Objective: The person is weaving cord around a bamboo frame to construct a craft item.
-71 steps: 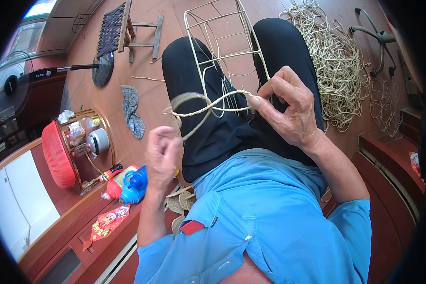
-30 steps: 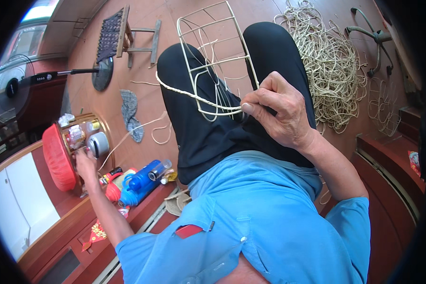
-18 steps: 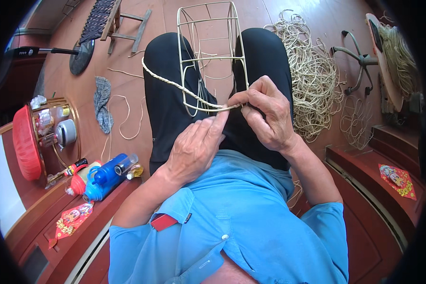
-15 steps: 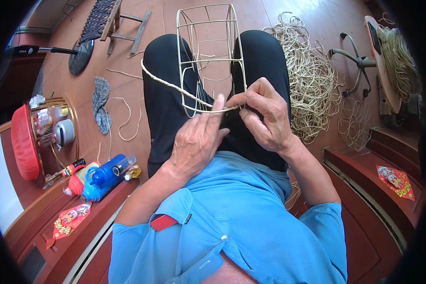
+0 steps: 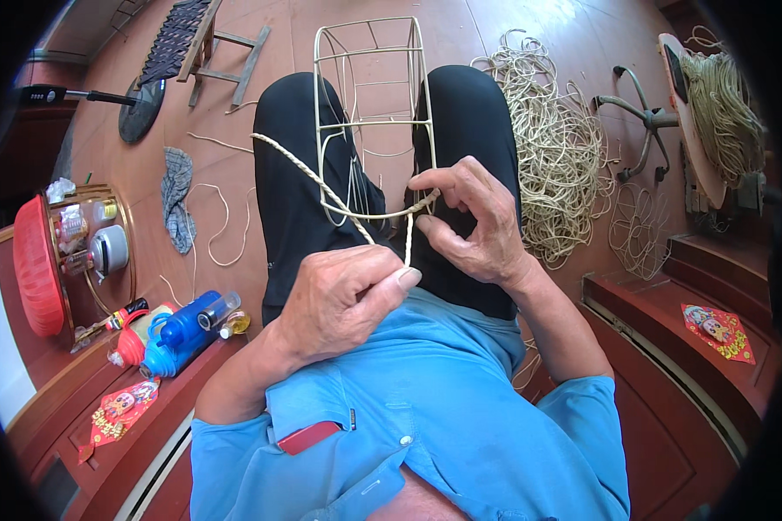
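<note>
A pale wire frame [image 5: 369, 124], box-shaped and open-sided, stands between my knees, its curved near rim toward me. Cord coils tightly round the right part of that rim. My left hand [image 5: 347, 300] is closed on the pale twisted cord [image 5: 408, 243], which runs taut from the wrapped rim down to its thumb. Another length of cord slants from above my left knee across the rim into the same hand. At the rim's right corner is my right hand [image 5: 478, 217], thumb and forefinger parted on either side of the wrapped part; whether they touch it is unclear.
A big heap of loose cord [image 5: 552, 156] lies on the floor at right, beside a wheeled chair base [image 5: 643, 122]. At left are a grey cloth [image 5: 177, 200], a blue flask [image 5: 187, 321] and a red-covered tray [image 5: 39, 269]. A woven stool [image 5: 182, 43] stands far left.
My left hand has gone from outstretched fingers at the rim to a closed grip nearer my body, drawing the cord tight. The right forefinger and thumb have moved apart.
</note>
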